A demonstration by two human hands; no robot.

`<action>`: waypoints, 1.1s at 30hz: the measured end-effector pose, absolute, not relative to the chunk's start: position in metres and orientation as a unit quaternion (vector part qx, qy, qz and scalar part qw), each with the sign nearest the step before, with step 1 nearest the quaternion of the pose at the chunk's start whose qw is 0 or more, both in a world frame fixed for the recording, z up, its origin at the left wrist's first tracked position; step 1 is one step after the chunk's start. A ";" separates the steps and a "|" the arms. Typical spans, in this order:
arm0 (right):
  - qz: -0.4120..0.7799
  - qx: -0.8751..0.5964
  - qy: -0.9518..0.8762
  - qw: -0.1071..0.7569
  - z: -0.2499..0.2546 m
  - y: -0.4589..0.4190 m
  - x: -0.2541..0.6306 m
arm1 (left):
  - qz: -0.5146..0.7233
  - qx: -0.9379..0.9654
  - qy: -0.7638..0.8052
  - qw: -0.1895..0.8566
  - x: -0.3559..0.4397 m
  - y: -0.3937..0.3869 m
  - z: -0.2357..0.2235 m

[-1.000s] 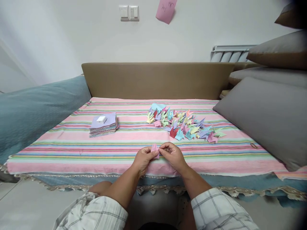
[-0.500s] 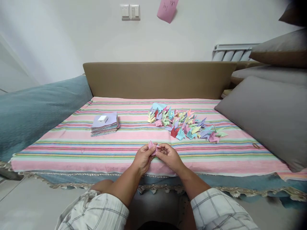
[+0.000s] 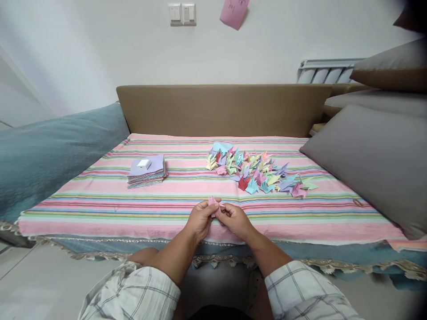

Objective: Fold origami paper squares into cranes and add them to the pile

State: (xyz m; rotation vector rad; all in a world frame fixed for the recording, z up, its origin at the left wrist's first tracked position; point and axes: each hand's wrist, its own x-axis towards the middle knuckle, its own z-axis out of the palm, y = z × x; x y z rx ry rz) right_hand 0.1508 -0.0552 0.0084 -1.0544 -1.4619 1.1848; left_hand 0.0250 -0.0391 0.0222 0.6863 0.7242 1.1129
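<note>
A small folded piece of pink paper (image 3: 212,202) is held up between both hands, above the front of the striped cloth. My left hand (image 3: 200,218) pinches it from the left, thumb on top. From the right, my right hand (image 3: 235,218) pinches its other edge with thumb and forefinger; the fingertips hide part of the folds. Beyond my hands, to the right, lies a spread of folded paper cranes (image 3: 256,173) in many colours. Off to the left sits a stack of square coloured paper (image 3: 147,178) with a small white block (image 3: 144,164) on top.
The striped cloth (image 3: 100,200) covers a sofa seat with a brown backrest (image 3: 216,111). Grey cushions (image 3: 373,164) are piled on the right, and a blue-covered armrest (image 3: 60,151) bounds the left. A small brown ring-shaped thing (image 3: 358,203) lies near the cushion.
The view has shifted slightly. Both hands stay around the pink paper, and the right fingers have closed in a little more on its right edge.
</note>
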 end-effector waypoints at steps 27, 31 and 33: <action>0.553 -0.403 -0.433 0.587 -0.004 -0.044 0.155 | 0.477 0.311 0.394 0.721 0.022 -0.037 0.021; 0.504 -0.425 -0.438 0.611 -0.005 -0.043 0.156 | 0.565 0.353 0.397 0.631 0.029 -0.041 0.019; 0.466 -0.436 -0.456 0.621 -0.005 -0.043 0.157 | 0.573 0.396 0.389 0.603 0.032 -0.043 0.018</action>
